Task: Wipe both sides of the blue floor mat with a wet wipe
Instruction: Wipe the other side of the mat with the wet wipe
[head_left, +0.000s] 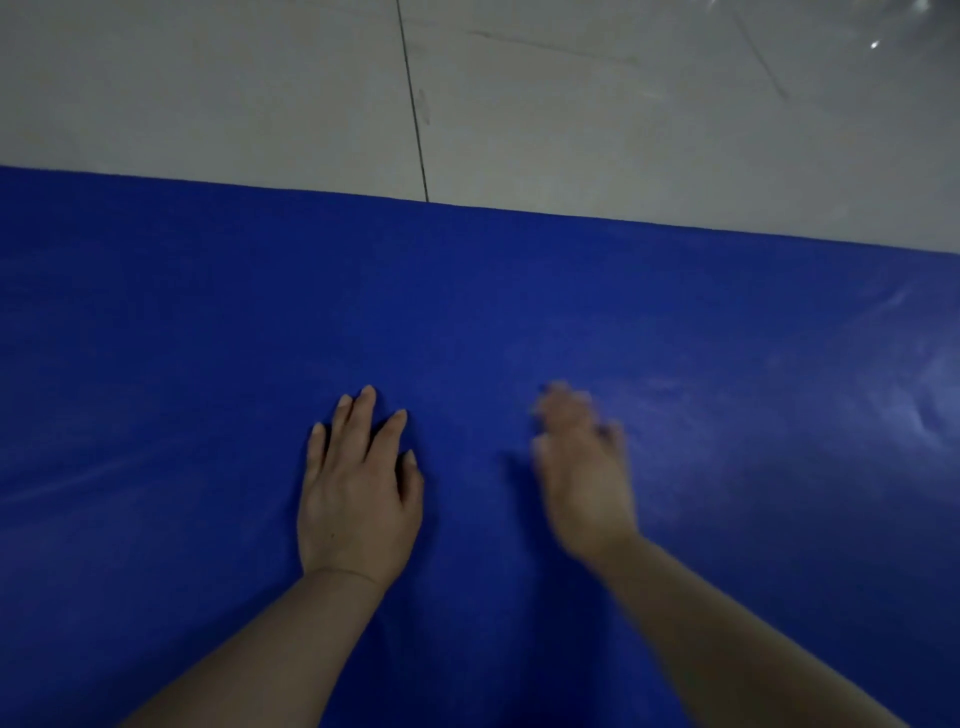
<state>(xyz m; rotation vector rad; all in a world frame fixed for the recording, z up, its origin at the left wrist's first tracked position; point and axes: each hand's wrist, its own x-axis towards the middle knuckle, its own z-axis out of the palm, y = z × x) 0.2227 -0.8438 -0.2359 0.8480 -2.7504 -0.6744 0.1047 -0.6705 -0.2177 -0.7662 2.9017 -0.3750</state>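
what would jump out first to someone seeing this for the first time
The bright blue floor mat fills most of the view, its far edge running across pale grey floor tiles. Near the middle, the left hand rests flat on it with fingers spread, and the right hand beside it is motion-blurred. No wet wipe is visible.
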